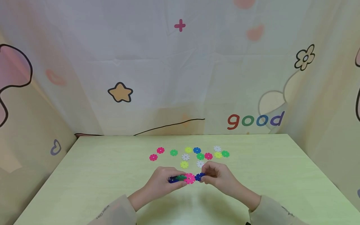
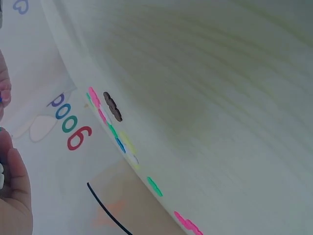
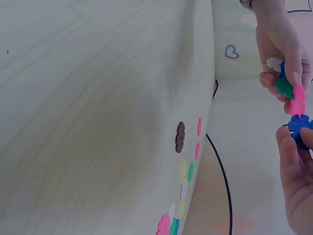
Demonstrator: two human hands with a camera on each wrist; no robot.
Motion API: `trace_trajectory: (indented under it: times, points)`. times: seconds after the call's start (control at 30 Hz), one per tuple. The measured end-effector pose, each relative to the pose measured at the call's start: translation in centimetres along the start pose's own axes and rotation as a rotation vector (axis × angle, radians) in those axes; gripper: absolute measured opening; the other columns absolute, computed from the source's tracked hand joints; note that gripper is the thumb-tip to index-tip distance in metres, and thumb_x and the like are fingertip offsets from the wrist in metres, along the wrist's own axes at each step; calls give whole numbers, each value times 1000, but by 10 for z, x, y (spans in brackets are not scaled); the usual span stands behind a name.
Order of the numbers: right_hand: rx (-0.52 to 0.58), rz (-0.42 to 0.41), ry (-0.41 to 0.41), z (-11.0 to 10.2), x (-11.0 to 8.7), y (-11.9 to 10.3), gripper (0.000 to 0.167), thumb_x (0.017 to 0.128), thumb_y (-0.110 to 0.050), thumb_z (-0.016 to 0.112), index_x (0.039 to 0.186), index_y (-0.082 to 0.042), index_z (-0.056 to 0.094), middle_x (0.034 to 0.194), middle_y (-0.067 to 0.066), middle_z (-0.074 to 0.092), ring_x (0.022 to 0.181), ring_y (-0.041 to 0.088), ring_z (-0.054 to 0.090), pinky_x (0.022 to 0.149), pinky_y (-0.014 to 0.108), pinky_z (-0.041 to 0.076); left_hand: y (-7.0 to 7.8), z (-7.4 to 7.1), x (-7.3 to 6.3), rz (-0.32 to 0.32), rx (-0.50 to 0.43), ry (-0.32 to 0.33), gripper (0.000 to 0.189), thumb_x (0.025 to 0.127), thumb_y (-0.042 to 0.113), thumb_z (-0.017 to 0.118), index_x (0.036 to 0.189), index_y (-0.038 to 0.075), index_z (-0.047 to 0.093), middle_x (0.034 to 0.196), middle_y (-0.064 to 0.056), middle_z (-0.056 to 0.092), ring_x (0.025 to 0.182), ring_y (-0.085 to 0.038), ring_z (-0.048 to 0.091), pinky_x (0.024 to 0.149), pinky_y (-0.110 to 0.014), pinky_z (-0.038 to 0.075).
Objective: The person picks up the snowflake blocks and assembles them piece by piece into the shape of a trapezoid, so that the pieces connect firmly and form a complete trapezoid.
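Two hands are holding discs above the table [image 1: 84, 190], and from my end I am reading the step in hand as joining one more disc to a short chain. The right hand [image 1: 219, 175] is pinching a blue disc [image 1: 198, 177] between thumb and fingers. The left hand [image 1: 163, 181] is gripping the chain, with a pink disc [image 1: 191, 180] standing out at its end, a green disc [image 1: 181, 177] next to it and a second blue disc [image 1: 172, 180] deeper in the grasp; the right wrist view is also showing a white disc [image 3: 274, 63] there. The blue and pink rims are lying edge to edge, but whether their slots are engaged I am not managing to tell.

As I am judging it, the next move is calling for slot lined up with slot and an even push, the left hand bracing the pink disc.

Beyond the hands, loose discs [image 1: 208, 156] in several colours are lying scattered on the table, whose pale top is showing wood grain. A printed curtain [image 1: 157, 75] is hanging behind, bearing a star [image 1: 120, 92], a flower [image 1: 305, 58] and the word "good" [image 1: 248, 120].
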State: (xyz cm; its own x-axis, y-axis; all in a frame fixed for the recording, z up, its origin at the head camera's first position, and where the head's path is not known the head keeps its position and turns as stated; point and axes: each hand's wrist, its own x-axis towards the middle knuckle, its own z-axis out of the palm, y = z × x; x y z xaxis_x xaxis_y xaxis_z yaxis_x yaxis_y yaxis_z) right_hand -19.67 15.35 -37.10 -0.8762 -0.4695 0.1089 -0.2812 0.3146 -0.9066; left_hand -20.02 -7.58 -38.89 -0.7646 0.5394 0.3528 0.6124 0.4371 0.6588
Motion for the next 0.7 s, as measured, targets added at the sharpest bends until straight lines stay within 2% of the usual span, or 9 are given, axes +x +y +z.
trace_trajectory:
  times: [0.27, 0.7]
  points:
    - [22, 4, 12, 5, -1, -2, 11, 80, 0, 60, 89, 2, 54, 86, 18, 65, 75, 24, 63, 68, 20, 51, 0, 2, 0, 11, 16, -5, 27, 78, 32, 66, 97, 14, 69, 83, 4, 68, 72, 0, 58, 60, -15, 45]
    - [59, 3, 45, 11, 0, 0, 9, 79, 3, 61, 84, 5, 54, 82, 20, 64, 66, 14, 62, 64, 21, 51, 3, 2, -1, 47, 15, 19, 24, 76, 28, 68, 94, 12, 70, 80, 3, 69, 66, 2, 55, 57, -14, 44]
